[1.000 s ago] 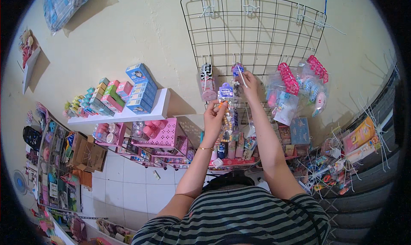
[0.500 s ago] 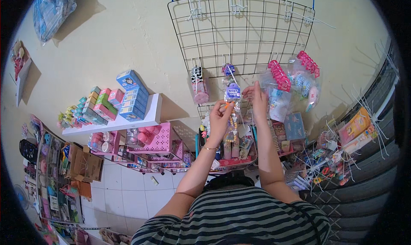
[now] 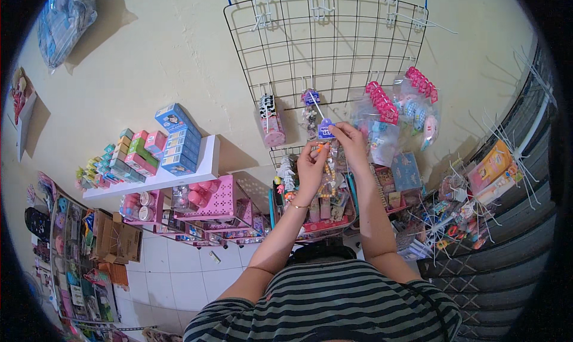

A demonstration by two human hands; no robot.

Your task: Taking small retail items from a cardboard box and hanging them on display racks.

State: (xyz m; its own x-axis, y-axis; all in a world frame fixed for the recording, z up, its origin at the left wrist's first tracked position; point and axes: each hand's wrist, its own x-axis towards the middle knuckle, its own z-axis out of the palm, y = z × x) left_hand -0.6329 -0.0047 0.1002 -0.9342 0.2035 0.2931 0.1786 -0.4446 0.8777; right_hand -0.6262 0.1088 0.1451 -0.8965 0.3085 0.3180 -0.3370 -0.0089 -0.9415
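Observation:
A clear packet with a purple header card (image 3: 325, 129) is in front of me at the tip of a white hook (image 3: 319, 108). Whether the hook passes through the card's hole is too small to tell. My right hand (image 3: 353, 149) pinches the card's right edge. Just below it, my left hand (image 3: 311, 173) has its fingers closed on the packet's upper part, by a small orange piece. A string of beads (image 3: 328, 178) in yellow and orange tones hangs under the hands. Farther back on the same hook hangs another purple-topped packet (image 3: 310, 97).
The hook belongs to a black wire grid (image 3: 334, 49) on the wall. Pink-topped packets (image 3: 382, 102) hang to the right and a pink packet (image 3: 274, 130) to the left. A white shelf (image 3: 210, 163) holds boxes; below stand pink racks (image 3: 218, 207). Prongs of a wire stand (image 3: 528, 157) jut out at right.
My right hand, open beside the card before, has moved left and closed on its edge. My left hand still holds the packet. The whole view has shifted slightly.

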